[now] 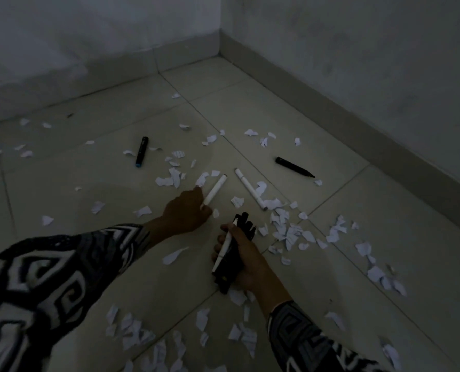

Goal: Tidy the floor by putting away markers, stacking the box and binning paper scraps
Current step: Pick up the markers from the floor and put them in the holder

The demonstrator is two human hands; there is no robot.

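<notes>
Now four loose markers (216, 193), countless scraps (285, 229).

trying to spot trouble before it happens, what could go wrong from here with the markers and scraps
1. The right hand already grips a full bundle of black and white markers; adding more could make some slip out.
2. The left hand pinches only the near end of the white cylindrical marker, so it may pivot or drop.
3. Torn white paper scraps lie around the other white marker and could get grabbed along with it.
</notes>
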